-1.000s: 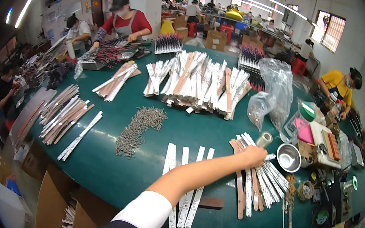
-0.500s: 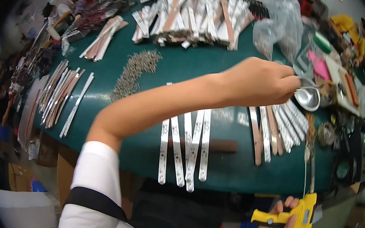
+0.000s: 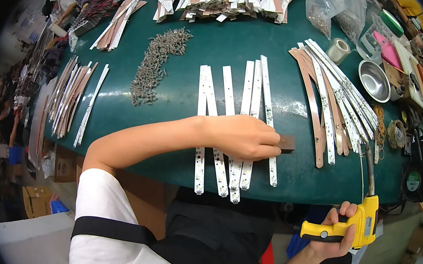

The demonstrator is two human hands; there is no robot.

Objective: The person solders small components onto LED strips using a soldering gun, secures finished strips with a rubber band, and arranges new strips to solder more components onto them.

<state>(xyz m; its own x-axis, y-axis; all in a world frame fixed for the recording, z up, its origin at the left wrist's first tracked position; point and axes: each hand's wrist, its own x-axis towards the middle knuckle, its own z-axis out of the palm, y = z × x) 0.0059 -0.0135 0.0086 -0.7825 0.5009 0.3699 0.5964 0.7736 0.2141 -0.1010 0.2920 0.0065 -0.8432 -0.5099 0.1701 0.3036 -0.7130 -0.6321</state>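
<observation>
On the green tabletop, note heaped screws, then white LED strips. Over these, note the left hand, fingers curled; cannot tell whether grasping. Farther right, note the right hand clenched around the yellow soldering gun.

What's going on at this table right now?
A person is working with both hands at a green table. The right hand is wrapped around the grip of a yellow gun-shaped tool, its metal barrel pointing up toward the fanned-out strips. The left hand is curled over a row of white strips, though whether it grips one is hard to tell. A pile of small grey pieces lies further left.
</observation>
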